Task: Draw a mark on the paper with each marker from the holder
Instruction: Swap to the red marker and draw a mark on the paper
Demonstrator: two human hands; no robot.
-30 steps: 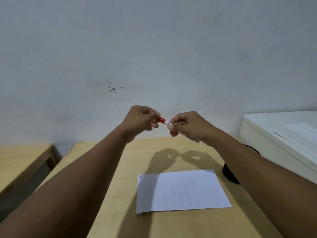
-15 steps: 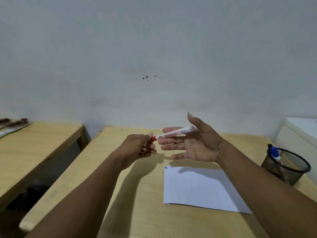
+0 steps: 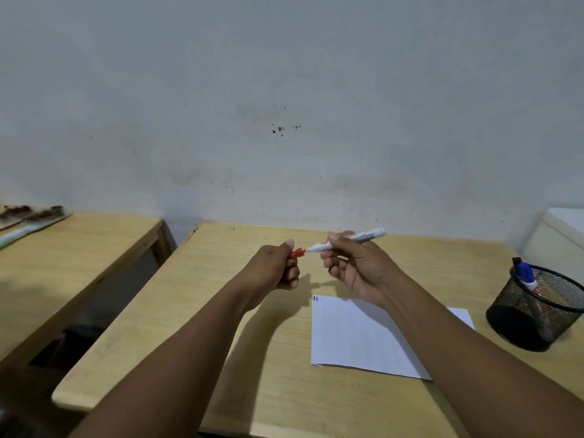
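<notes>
Above the desk's [image 3: 189, 311] far edge, two hands uncap a red marker [image 3: 347, 241].
Left hand [image 3: 275, 270] pinches the cap [image 3: 297, 253], right hand [image 3: 357, 267] grips the barrel; a jerk could smear ink on fingers.

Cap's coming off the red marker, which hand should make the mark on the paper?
Right. The right hand already holds the marker barrel above the paper; the left hand only pinches the red cap.

Matt pale wood table [image 3: 221, 311], black wire-mesh holder [image 3: 534, 314], smooth white paper [image 3: 354, 336], glossy plastic marker [image 3: 347, 241].
</notes>
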